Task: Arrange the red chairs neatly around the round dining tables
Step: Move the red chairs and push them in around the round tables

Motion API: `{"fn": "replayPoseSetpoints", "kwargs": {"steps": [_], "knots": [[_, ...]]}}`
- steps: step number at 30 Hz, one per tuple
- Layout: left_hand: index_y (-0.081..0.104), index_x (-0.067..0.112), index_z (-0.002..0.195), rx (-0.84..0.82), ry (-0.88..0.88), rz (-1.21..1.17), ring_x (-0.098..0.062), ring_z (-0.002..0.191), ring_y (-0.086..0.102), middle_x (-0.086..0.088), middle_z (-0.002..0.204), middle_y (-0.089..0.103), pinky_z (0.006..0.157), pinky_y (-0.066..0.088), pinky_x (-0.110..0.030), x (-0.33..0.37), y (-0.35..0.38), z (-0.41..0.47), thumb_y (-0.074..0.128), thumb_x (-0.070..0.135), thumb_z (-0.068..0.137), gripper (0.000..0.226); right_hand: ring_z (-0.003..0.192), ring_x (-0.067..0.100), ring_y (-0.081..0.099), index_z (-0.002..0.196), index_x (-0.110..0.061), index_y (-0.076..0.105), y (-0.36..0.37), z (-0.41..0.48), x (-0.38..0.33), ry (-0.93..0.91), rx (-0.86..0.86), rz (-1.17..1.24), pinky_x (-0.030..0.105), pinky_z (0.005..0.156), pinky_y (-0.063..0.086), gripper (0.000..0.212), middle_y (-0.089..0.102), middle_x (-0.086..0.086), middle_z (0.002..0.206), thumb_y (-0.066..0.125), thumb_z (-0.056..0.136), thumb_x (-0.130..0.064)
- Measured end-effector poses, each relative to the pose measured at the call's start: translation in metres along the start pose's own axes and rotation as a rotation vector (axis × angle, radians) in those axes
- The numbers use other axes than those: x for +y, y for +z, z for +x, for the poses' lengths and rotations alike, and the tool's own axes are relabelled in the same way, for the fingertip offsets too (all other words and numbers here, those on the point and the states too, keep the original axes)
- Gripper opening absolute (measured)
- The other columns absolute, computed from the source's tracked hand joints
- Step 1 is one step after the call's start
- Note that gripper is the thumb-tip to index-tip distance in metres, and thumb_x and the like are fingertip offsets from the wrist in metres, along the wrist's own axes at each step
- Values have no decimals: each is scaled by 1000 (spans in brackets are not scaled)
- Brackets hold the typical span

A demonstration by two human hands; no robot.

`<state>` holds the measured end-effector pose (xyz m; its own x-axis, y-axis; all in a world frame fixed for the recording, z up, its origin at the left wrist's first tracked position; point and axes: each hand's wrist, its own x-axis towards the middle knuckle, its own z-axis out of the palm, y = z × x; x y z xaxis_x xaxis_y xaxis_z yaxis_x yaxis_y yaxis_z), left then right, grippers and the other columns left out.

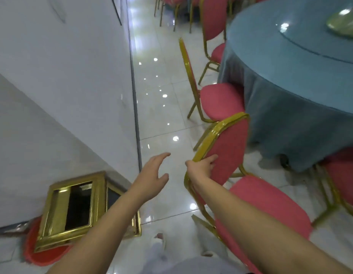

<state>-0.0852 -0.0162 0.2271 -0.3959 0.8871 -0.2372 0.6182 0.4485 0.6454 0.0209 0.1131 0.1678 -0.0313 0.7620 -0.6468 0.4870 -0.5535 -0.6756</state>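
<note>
Down on the left, a gold bin [72, 210] sits by the wall [63, 76], out of the way. Next, the left grip [152, 175] hangs loose over the floor [161, 115] with nothing in it, while the right grip [201, 166] grasps the gold rim of a red chair [229, 151], likely to steer it. That chair is near the round counter [300, 91] but not tucked in, and a second red chair [221, 101] just beside it leaves little room.

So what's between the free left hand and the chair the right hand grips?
Only bare shiny floor, seen in the head view: the left hand is open beside the chair back, which the right hand grips.
</note>
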Motion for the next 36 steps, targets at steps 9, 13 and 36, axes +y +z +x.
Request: {"fn": "replayPoseSetpoints", "kwargs": {"steps": [9,13,36], "knots": [[8,52,149,-295,620,773,-33,149,9,-7,163,5,114,30,-46,61,-23,137,65,-4,79,106,143,33,29,149,-34,-29,19,-92,50,-26,-222,-204,45,113,35,120,4,1,164,70,83,-26],[42,33,141,-474,927,1007,-30,147,18,-6,156,29,117,27,-47,55,-15,155,73,36,83,66,134,31,41,147,-43,-28,30,-129,82,-16,-325,-246,43,105,44,123,14,-3,161,71,76,-30],[52,29,127,-331,676,335,-20,124,39,6,125,52,102,43,-43,75,80,115,63,35,90,39,112,20,56,123,-27,63,-220,-61,144,-176,461,-186,21,85,44,54,59,0,123,64,76,0]]}}
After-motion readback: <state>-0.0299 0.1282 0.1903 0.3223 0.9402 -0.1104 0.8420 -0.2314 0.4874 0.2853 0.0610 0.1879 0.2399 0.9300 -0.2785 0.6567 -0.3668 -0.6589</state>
